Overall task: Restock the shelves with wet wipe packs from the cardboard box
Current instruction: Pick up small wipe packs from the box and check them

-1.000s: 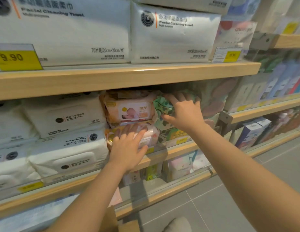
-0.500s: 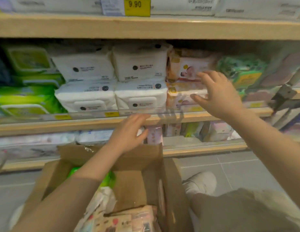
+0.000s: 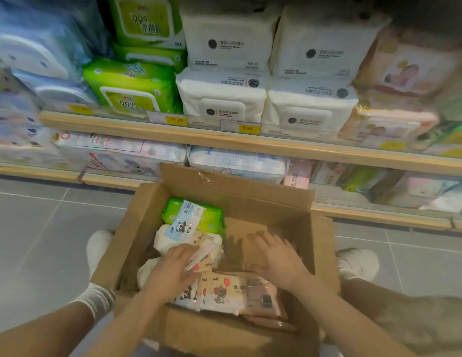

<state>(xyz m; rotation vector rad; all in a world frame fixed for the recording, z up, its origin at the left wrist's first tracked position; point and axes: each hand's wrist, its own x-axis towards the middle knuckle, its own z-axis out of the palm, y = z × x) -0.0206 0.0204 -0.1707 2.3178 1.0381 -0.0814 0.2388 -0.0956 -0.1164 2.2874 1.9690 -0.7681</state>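
The open cardboard box (image 3: 250,191) stands on the floor between my feet, below the wooden shelf (image 3: 173,132). Inside lie a green pack (image 3: 212,217), a blue panda pack (image 3: 183,222) and several peach packs (image 3: 232,292). My left hand (image 3: 170,271) is in the box with its fingers curled on a small peach wipe pack (image 3: 203,249). My right hand (image 3: 279,256) hovers with fingers spread over the box's bare right side, holding nothing. White packs (image 3: 222,99) and pink baby-print packs (image 3: 389,122) fill the shelf above.
Green packs (image 3: 132,86) and blue packs (image 3: 44,63) sit on the shelf's left. A lower shelf (image 3: 379,215) behind the box holds more packs. My white shoes (image 3: 98,246) (image 3: 358,264) flank the box on the grey tiled floor.
Both hands have left the shelf and dropped into the box. My view has tilted down from the shelf to the box, and my left hand now grips a peach pack.
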